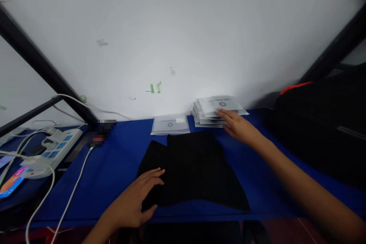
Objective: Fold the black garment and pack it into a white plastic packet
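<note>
A black folded garment point(194, 171) lies flat on the blue table, its left part folded inward. My left hand point(137, 196) rests at the garment's left edge, fingers stretched out and thumb apart, holding nothing. My right hand point(237, 126) reaches to the stack of packets in clear plastic sleeves point(219, 106). Its fingers lie extended along the front edge of the top packet, and they do not look closed around it. One similar flat packet point(170, 125) lies alone to the left of the stack, just behind the garment.
A large black cloth pile point(320, 129) with an orange edge fills the right side. At left are a white power strip point(57, 152), white cables point(76, 185), and a blurred-out dark item point(100, 133). A white wall point(183, 38) rises behind the blue table point(105, 175).
</note>
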`<act>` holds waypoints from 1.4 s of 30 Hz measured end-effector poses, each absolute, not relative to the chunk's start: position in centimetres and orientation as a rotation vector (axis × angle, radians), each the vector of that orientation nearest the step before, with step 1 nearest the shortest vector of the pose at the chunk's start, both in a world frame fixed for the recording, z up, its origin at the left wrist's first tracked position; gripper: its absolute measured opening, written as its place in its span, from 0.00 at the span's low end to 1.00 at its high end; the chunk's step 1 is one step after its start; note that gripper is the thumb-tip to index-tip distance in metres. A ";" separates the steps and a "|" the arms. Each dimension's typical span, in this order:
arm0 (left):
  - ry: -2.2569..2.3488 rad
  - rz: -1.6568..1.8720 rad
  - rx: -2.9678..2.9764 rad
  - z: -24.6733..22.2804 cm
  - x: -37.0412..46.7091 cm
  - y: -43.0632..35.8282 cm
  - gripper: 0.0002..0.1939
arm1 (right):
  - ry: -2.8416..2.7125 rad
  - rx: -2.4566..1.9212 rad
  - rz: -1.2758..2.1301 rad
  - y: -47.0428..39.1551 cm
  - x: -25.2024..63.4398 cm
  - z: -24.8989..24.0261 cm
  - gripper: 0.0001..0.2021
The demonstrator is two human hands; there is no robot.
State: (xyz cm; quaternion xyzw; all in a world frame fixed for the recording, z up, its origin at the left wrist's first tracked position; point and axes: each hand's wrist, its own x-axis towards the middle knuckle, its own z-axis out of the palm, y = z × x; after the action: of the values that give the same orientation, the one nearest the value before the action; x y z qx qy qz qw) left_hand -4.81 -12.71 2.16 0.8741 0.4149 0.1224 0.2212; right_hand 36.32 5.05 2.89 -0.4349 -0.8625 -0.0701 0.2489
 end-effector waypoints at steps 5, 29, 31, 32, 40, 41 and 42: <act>1.155 0.358 2.530 1.8 -5.3 -13.0 0.13 | -2.715 -1.051 0.417 -4.1 32.6 4.0 0.08; 1.483 0.406 2.540 2.2 -2.2 1.0 0.15 | -2.325 -1.291 0.423 6.2 34.5 -0.9 0.11; 1.455 0.397 2.554 1.7 -1.4 2.1 0.17 | -2.344 -1.279 0.393 6.4 34.2 -1.5 0.11; 1.434 0.396 2.563 1.5 -1.0 2.5 0.17 | -2.350 -1.271 0.381 6.3 34.1 -1.7 0.12; 1.450 0.556 2.585 3.1 -0.5 2.5 0.08 | -2.309 -1.127 0.302 4.4 34.3 0.6 0.06; 1.469 0.610 2.580 3.6 -0.6 1.9 0.08 | -2.293 -1.081 0.297 3.7 34.4 1.1 0.07; 1.454 0.661 2.584 4.2 -0.8 1.2 0.08 | -2.284 -1.029 0.303 2.9 34.5 1.7 0.07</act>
State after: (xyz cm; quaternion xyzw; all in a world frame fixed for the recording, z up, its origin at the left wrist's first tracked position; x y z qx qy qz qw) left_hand -0.79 1.17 4.15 0.8495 0.4779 0.2175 0.0520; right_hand 34.55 2.91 1.70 -0.3883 -0.8623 0.1145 0.3041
